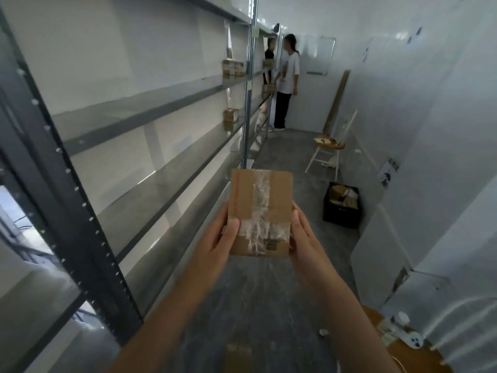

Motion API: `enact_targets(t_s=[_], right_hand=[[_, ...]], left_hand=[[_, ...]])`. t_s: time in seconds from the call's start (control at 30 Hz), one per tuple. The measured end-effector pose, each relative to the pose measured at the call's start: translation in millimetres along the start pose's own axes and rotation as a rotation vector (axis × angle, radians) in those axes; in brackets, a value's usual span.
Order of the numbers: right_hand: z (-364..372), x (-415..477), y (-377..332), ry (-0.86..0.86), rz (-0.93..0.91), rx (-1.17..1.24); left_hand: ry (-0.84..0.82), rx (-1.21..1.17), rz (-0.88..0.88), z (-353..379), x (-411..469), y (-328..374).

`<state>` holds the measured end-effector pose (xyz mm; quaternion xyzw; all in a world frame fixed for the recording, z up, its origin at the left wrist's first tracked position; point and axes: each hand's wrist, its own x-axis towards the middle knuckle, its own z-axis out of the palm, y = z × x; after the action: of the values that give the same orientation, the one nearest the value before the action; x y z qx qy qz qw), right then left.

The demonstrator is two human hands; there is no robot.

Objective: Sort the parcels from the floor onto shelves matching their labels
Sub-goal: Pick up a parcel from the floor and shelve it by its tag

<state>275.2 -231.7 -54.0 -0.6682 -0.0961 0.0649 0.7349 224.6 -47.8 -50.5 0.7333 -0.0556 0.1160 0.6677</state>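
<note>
Parcel in hands: The small brown cardboard parcel (259, 211) with clear tape on it is held up in the air. It is above the grey floor (295, 168) and just beside the long grey metal shelves (139, 111). It is not on a shelf yet.
Left hand: The left hand (217, 238) holds the parcel's left edge. Its thumb (233, 224) lies on top, and the other fingers are curled under, out of sight.
Right hand: The right hand (304, 232) holds the parcel's right edge. Its thumb lies along the side, and the other fingers are tucked behind.
Label: There is a small dark print near the bottom of the parcel. It is too blurry to read, so I cannot tell which shelf it belongs on.
Done so far: A few brown boxes (233, 68) sit on the shelves far along the row.
Left to do: A black plastic crate (340, 218) on the floor has more brown parcels in it. A flat brown parcel (238, 355) lies on the floor close to the person.
My guess: The job looks like it is near the start, with lots left to sort.
Next: The person likely has to read the label and find the matching shelf.
Also here: A white wooden chair (322, 154) stands by the wall, and two people (287, 76) stand at the far end.
</note>
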Motion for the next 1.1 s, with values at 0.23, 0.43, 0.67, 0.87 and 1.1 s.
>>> enact_targets(t_s=[0.23, 0.43, 0.67, 0.87, 1.1], right_hand=[[22.6, -48.3, -4.4, -0.027, 0.075, 0.041], [28.6, -68.3, -11.6, -0.03, 0.077, 0.036], [12.8, -73.8, -20.5, -0.041, 0.173, 0.215], [15.4, -86.1, -19.7, -0.076, 0.18, 0.175], [29.6, -90.2, -18.2, -0.195, 0.126, 0.085]], left_hand=[[0.084, -0.087, -0.06, -2.6, -47.6, 17.6], [0.212, -0.16, -0.059, -5.4, -69.5, 25.0], [0.226, -0.237, -0.023, 11.6, -83.8, 34.5], [0.249, -0.467, -0.127, 15.9, -91.1, 30.2], [0.168, -0.638, -0.195, 2.9, -95.6, 5.4]])
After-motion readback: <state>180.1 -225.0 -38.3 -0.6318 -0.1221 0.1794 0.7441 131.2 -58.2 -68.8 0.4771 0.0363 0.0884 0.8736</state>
